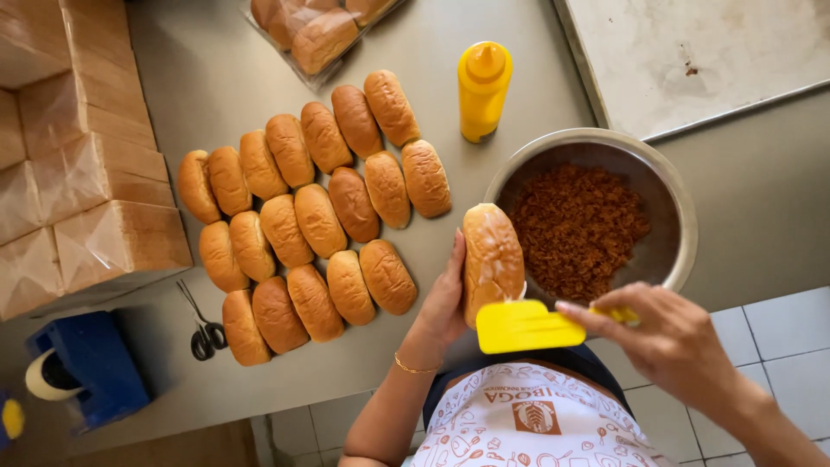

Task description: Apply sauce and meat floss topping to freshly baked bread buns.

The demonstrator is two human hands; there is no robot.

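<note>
My left hand (pixel 445 294) holds an oblong golden bread roll (pixel 491 257) upright beside a steel bowl (pixel 679 207) of brown shredded filling (pixel 577 227). My right hand (pixel 670 342) grips a yellow flat spatula (pixel 523 326), its blade lying against the lower end of the roll. A gold bracelet circles my left wrist. Several more rolls (pixel 316 216) lie in rows on the grey counter to the left.
A yellow squeeze bottle (pixel 482 89) stands behind the bowl. A bag of rolls (pixel 316 30) lies at the back, wrapped loaves (pixel 82 173) are stacked at left, and a metal tray (pixel 700 60) sits at back right. Black scissors (pixel 203 329) and a blue tape dispenser (pixel 82 367) lie near the front edge.
</note>
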